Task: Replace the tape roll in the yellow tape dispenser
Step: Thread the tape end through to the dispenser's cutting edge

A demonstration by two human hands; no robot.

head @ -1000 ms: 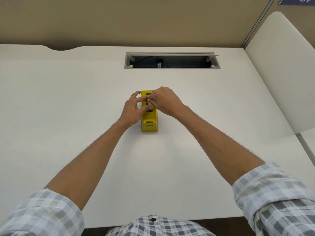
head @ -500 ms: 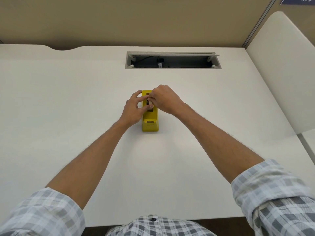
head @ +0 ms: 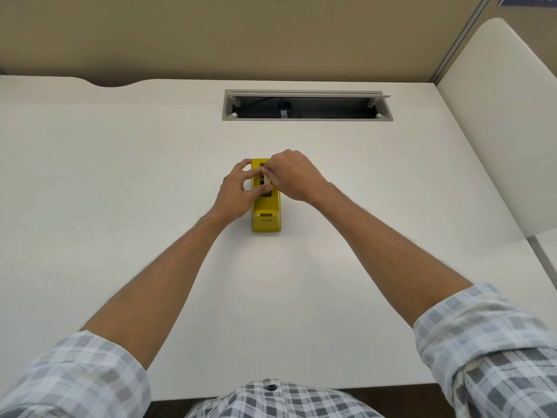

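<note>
A yellow tape dispenser stands in the middle of the white desk, its cutter end toward me. A pale tape roll sits in the dispenser's slot, mostly covered by fingers. My left hand comes in from the left, its thumb and fingers curled onto the roll and the dispenser's left side. My right hand reaches over from the right and pinches the roll from above. Whether the roll is fully seated in the slot is hidden.
A grey-framed cable slot is cut into the desk behind the dispenser. A white panel stands along the right edge, and a tan partition wall runs along the back.
Both hands stay on the roll and dispenser; the fingers shift only slightly. The dispenser has not moved.
</note>
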